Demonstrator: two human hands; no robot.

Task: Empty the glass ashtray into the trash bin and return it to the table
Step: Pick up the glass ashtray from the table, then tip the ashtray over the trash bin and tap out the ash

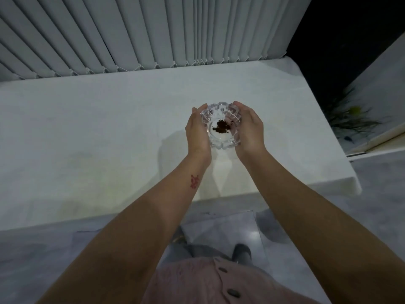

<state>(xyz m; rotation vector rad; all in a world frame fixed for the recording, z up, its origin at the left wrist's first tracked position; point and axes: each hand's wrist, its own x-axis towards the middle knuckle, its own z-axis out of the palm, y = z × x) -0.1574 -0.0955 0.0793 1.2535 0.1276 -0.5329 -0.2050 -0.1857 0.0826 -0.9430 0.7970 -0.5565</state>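
Note:
A clear cut-glass ashtray (221, 137) with a scalloped rim is over the white-covered table (87, 132), right of its middle. A small dark pile of ash lies in its bowl. My left hand (197, 130) cups its left side and my right hand (248, 128) cups its right side, fingers wrapped around the rim. Whether the ashtray rests on the table or is lifted just off it, I cannot tell. No trash bin is in view.
Vertical white blinds (153, 31) hang behind the table's far edge. A framed picture with a plant (363, 119) leans at the right beyond the table's corner. Grey tiled floor (241, 229) lies between me and the table's near edge.

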